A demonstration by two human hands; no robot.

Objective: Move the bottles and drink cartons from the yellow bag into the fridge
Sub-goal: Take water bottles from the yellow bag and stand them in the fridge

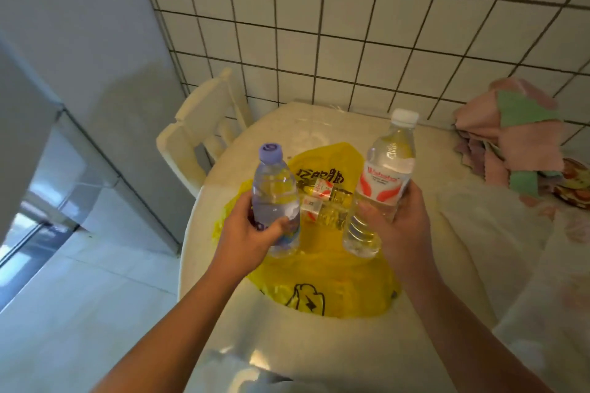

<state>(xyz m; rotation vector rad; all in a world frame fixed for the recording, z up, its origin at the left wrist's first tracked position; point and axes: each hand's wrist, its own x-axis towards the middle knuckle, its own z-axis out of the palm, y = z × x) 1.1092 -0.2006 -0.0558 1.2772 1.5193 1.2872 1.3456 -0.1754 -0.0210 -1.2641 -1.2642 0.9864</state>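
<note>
My left hand grips a clear water bottle with a purple cap, held upright above the yellow bag. My right hand grips a taller clear bottle with a white cap and a red-and-white label, tilted slightly right. The bag lies open on the round white table. Inside it, between the two held bottles, lie two more clear bottles with red-and-white labels. The grey fridge stands to the left with its doors shut.
A white plastic chair stands between the fridge and the table. Pink and green cloths are piled at the right by the tiled wall, next to a patterned plate. Pale tiled floor lies at the lower left.
</note>
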